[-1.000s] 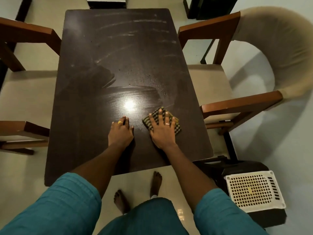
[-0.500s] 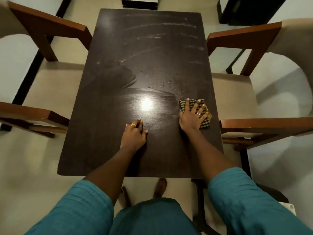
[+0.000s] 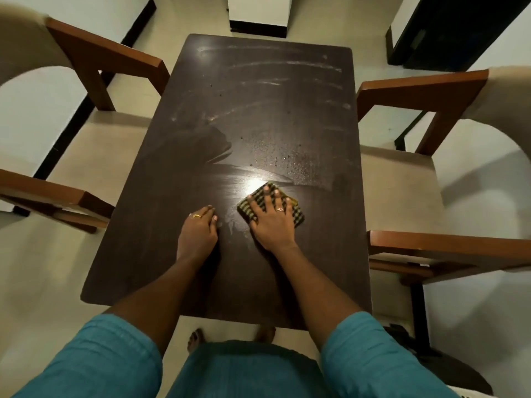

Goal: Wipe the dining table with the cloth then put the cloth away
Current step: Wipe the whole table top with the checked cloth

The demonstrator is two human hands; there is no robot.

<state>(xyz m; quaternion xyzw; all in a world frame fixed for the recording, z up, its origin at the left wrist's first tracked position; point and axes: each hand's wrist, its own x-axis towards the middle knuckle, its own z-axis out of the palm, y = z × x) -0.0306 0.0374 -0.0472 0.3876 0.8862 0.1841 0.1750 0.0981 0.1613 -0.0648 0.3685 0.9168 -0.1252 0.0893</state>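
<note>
A dark brown dining table (image 3: pixel 258 110) fills the middle of the head view, with pale smear streaks across its far half and fine specks near the middle right. A folded green-and-black checked cloth (image 3: pixel 297 215) lies flat on the table near its centre. My right hand (image 3: pixel 271 222) presses down on the cloth with fingers spread. My left hand (image 3: pixel 198 232) rests on the bare tabletop just left of it, fingers loosely curled, holding nothing. A bright light reflection sits just beyond the cloth.
Armchairs with brown wooden arms and beige cushions flank the table: one on the left (image 3: pixel 94 145), one on the right (image 3: pixel 402 182). A white pillar base (image 3: pixel 258 12) stands past the far end. A dark doorway (image 3: pixel 448 27) is at the upper right.
My right hand has slid the cloth from the table's right edge back toward the centre, next to my left hand. The left hand stayed planted. The camera view shifted slightly.
</note>
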